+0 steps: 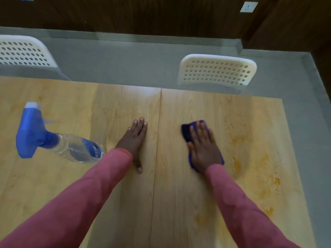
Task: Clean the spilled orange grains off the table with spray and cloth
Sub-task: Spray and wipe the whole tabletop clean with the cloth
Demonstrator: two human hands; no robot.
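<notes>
**Cloth, spray and orange spill on the table**

A dark blue cloth (186, 131) lies flat on the pale wood table (114, 185), on its right panel, partly covered. To its right spreads the orange residue (258, 169): smeared yellow-orange streaks and scattered specks, running from mid-table towards the near right edge; single grains are too blurred to make out. The spray bottle (59, 140) stands on the left panel, clear-bodied with a blue trigger head and white nozzle tip, seemingly upright.
</notes>
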